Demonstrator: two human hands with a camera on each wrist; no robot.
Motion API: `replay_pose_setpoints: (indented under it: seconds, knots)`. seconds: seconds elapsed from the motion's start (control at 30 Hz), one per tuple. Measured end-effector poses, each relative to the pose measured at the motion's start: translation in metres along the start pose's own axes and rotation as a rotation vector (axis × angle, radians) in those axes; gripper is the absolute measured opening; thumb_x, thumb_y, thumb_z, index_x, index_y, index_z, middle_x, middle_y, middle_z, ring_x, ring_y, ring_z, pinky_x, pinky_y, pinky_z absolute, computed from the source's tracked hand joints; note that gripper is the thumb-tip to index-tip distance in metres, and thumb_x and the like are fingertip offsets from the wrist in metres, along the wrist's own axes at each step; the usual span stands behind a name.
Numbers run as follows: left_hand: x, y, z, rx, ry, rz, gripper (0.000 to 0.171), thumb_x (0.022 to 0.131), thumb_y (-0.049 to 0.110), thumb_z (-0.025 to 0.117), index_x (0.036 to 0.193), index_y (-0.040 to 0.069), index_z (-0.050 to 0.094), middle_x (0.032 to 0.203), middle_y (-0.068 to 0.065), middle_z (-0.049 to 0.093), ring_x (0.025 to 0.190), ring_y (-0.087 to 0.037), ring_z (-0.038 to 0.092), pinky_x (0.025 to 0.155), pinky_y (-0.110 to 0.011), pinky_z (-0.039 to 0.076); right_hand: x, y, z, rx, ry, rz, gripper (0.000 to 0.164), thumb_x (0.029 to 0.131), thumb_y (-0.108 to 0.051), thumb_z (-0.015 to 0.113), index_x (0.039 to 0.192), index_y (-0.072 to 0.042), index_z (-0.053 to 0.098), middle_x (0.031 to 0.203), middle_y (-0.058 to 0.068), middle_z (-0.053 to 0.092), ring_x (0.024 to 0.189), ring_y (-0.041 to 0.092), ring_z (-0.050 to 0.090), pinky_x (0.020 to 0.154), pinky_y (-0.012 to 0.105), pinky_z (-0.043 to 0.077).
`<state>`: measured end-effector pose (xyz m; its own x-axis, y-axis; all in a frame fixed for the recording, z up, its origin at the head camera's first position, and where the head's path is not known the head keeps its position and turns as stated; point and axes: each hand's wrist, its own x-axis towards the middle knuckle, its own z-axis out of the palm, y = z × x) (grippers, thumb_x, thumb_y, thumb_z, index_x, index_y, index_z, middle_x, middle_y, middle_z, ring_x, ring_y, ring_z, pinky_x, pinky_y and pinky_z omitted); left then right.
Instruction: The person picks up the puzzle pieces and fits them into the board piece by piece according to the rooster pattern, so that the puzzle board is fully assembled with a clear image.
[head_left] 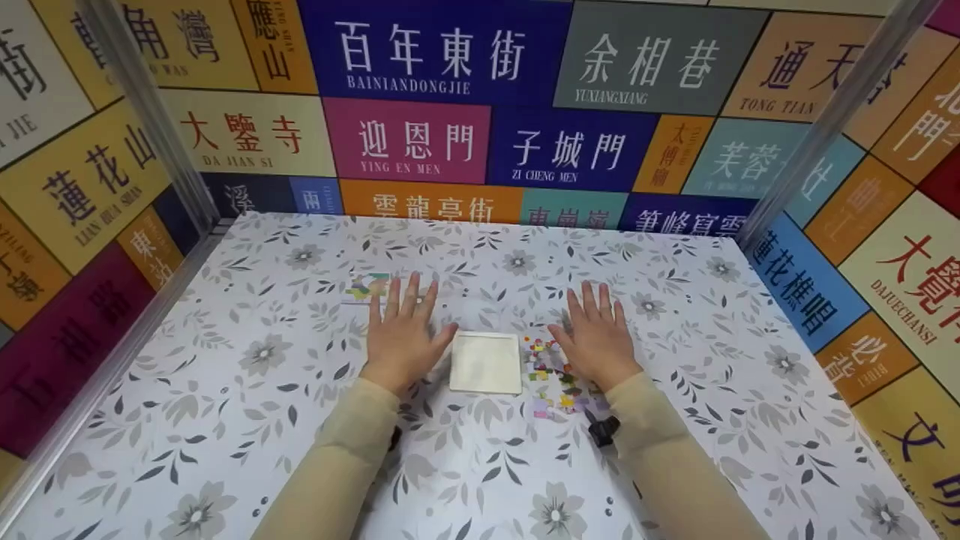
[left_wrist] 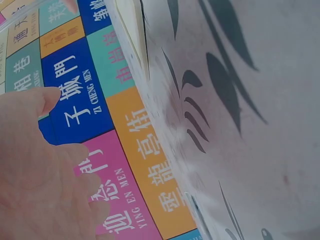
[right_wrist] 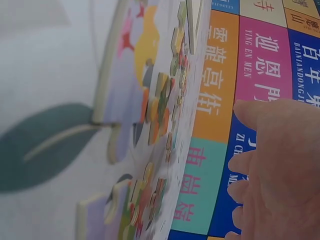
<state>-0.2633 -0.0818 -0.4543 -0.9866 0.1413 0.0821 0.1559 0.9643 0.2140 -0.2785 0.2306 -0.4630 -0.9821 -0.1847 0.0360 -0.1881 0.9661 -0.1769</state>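
Both hands are spread with straight fingers, palms down over the table, and hold nothing. My left hand (head_left: 405,337) is just left of a square cream-white tray (head_left: 486,364), its thumb near the tray's upper left corner. Its fingertips reach beside a small colourful picture card (head_left: 366,286), partly hidden by them. My right hand (head_left: 600,337) lies over the right edge of a cluster of loose jigsaw pieces (head_left: 541,367), covering some. The right wrist view shows thick pieces (right_wrist: 120,90) close up, with the right hand (right_wrist: 280,170) apart from them. The left hand (left_wrist: 45,170) also appears bare in its wrist view.
A white floral cloth (head_left: 262,420) covers the table. Panels with coloured blocks of lettering (head_left: 405,142) stand along its back and both sides, with clear corner posts (head_left: 150,112) between them. Dark straps with a black device (head_left: 604,431) sit at the wrists.
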Motion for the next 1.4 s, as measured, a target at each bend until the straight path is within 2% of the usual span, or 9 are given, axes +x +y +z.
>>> replay_pose_setpoints:
  seconds: [0.2, 0.33, 0.47, 0.6, 0.7, 0.8, 1.03, 1.4]
  knots:
    - [-0.001, 0.000, 0.000, 0.004, -0.007, -0.001, 0.082, 0.102, 0.067, 0.037, 0.167, 0.023, 0.016, 0.175, -0.006, 0.004, 0.162, -0.035, 0.001, 0.127, -0.059, -0.004, -0.001, 0.003, 0.000, 0.008, 0.004, -0.005, 0.076, 0.109, -0.051, 0.040, 0.165, -0.005, 0.017, 0.173, 0.021, 0.003, 0.159, 0.045, -0.002, 0.127, 0.061, 0.005]
    - [0.000, 0.000, 0.000, -0.032, -0.044, 0.030, 0.083, 0.102, 0.058, 0.051, 0.167, 0.021, 0.015, 0.175, -0.007, 0.004, 0.162, -0.036, 0.001, 0.127, -0.061, 0.001, -0.001, 0.006, -0.002, 0.015, 0.004, -0.007, 0.074, 0.108, -0.047, 0.046, 0.165, -0.007, 0.020, 0.173, 0.021, 0.007, 0.158, 0.046, 0.006, 0.127, 0.060, 0.013]
    - [0.001, -0.003, -0.001, -0.088, -0.099, 0.084, 0.086, 0.097, 0.039, 0.068, 0.166, 0.019, 0.021, 0.174, -0.009, 0.012, 0.160, -0.039, 0.011, 0.125, -0.064, 0.015, 0.002, 0.008, -0.002, 0.031, 0.019, -0.058, 0.070, 0.104, -0.042, 0.058, 0.161, -0.009, 0.035, 0.169, 0.021, 0.026, 0.153, 0.047, 0.028, 0.122, 0.060, 0.027]
    - [0.002, -0.007, -0.002, -0.200, -0.170, 0.173, 0.080, 0.093, 0.024, 0.074, 0.162, 0.013, 0.035, 0.170, -0.010, 0.029, 0.156, -0.037, 0.029, 0.123, -0.055, 0.029, 0.006, 0.011, -0.002, 0.095, 0.017, -0.137, 0.059, 0.100, -0.034, 0.068, 0.150, -0.009, 0.053, 0.159, 0.019, 0.046, 0.144, 0.041, 0.046, 0.117, 0.057, 0.038]
    - [0.003, -0.008, -0.001, -0.283, -0.238, 0.246, 0.074, 0.091, 0.019, 0.077, 0.157, 0.007, 0.044, 0.166, -0.011, 0.038, 0.153, -0.035, 0.035, 0.123, -0.047, 0.032, 0.008, 0.011, -0.002, 0.179, -0.020, -0.196, 0.051, 0.098, -0.029, 0.072, 0.143, -0.009, 0.061, 0.151, 0.017, 0.056, 0.140, 0.037, 0.052, 0.117, 0.054, 0.040]
    - [0.003, -0.009, 0.001, -0.319, -0.287, 0.292, 0.070, 0.089, 0.018, 0.080, 0.151, 0.003, 0.051, 0.162, -0.013, 0.043, 0.152, -0.034, 0.036, 0.124, -0.044, 0.030, 0.011, 0.011, -0.001, 0.235, -0.058, -0.260, 0.043, 0.097, -0.022, 0.073, 0.137, -0.006, 0.066, 0.143, 0.016, 0.063, 0.137, 0.036, 0.055, 0.115, 0.053, 0.042]
    - [0.006, -0.009, 0.007, -0.296, -0.297, 0.345, 0.066, 0.082, 0.023, 0.087, 0.140, 0.003, 0.062, 0.153, -0.012, 0.053, 0.144, -0.034, 0.043, 0.122, -0.045, 0.033, 0.014, 0.008, 0.003, 0.225, -0.103, -0.327, 0.036, 0.096, -0.016, 0.073, 0.131, -0.005, 0.071, 0.135, 0.012, 0.068, 0.132, 0.032, 0.059, 0.113, 0.050, 0.045]
    - [0.010, -0.008, 0.011, -0.252, -0.327, 0.343, 0.066, 0.080, 0.028, 0.089, 0.137, 0.005, 0.065, 0.150, -0.006, 0.055, 0.144, -0.032, 0.043, 0.121, -0.049, 0.034, 0.021, 0.003, 0.006, 0.226, -0.122, -0.351, 0.027, 0.094, -0.015, 0.077, 0.120, -0.009, 0.076, 0.123, 0.009, 0.072, 0.121, 0.030, 0.065, 0.109, 0.048, 0.048]
